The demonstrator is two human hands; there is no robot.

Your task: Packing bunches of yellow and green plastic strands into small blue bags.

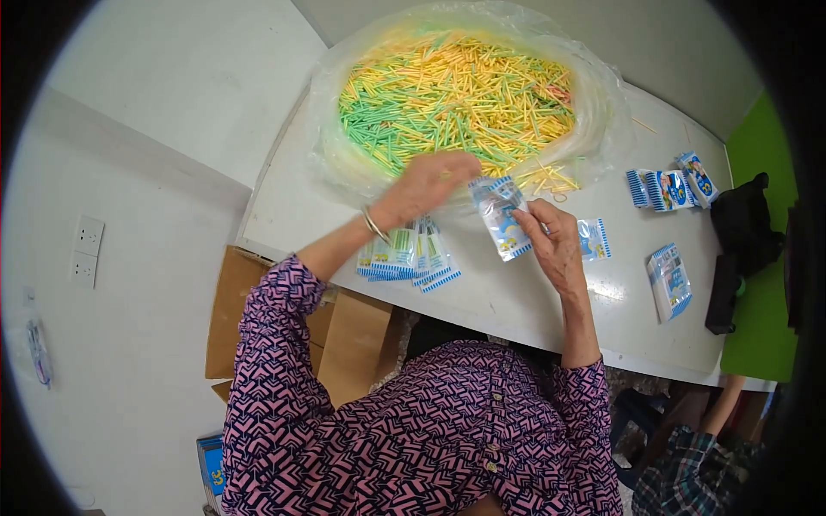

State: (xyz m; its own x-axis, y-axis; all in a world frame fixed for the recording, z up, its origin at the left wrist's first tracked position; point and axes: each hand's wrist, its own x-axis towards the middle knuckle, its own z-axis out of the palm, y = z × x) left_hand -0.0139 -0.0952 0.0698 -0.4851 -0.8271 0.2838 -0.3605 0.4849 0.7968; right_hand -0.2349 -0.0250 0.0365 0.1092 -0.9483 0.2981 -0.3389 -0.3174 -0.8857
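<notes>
My right hand (555, 241) is closed on a small clear plastic packet (501, 219) with blue and white print, thumb on its front. The packet tilts over the table's near middle. My left hand (426, 185), a bangle at its wrist, reaches across toward the packet's top edge; motion blurs its fingers, and whether they hold anything is unclear. Just beyond lies a large, open clear plastic bag (607, 129) full of thin yellow, green and orange sticks (456, 99). Below my left hand, several similar packets (409, 254) overlap. Another packet (594, 239) lies partly behind my right hand.
More blue-striped packets (671, 189) and a packet stack (669, 282) sit at the right. Beside them are black holders (748, 224) and a green panel (761, 249). An open cardboard box (353, 344) stands below the table's front edge. Another person's arm (723, 408) shows lower right.
</notes>
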